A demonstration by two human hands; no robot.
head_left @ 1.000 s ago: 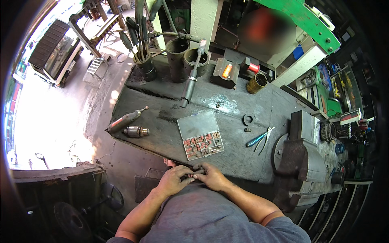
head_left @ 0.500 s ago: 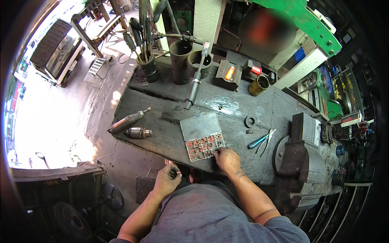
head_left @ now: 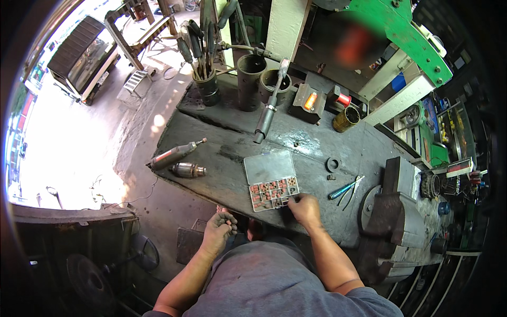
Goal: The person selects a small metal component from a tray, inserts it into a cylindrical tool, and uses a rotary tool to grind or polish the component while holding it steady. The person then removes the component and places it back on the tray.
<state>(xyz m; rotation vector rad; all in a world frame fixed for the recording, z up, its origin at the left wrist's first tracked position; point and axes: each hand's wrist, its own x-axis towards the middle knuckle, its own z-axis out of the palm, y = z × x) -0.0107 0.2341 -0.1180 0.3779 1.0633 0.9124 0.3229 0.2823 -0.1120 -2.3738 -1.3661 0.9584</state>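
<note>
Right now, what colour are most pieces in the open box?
The pieces look mostly reddish pink, best seen in the head view.

We cannot see what, if anything, the curled left hand (head_left: 220,232) holds off the surface's (head_left: 338,216) near edge. The right hand (head_left: 305,210) hides the near right corner of the compartment case (head_left: 270,167), and we find its pieces (head_left: 255,188) too small to identify. Beyond the surface's far edge we see only a reddish blur (head_left: 353,45) and a green beam (head_left: 388,22), cut off above.
</note>
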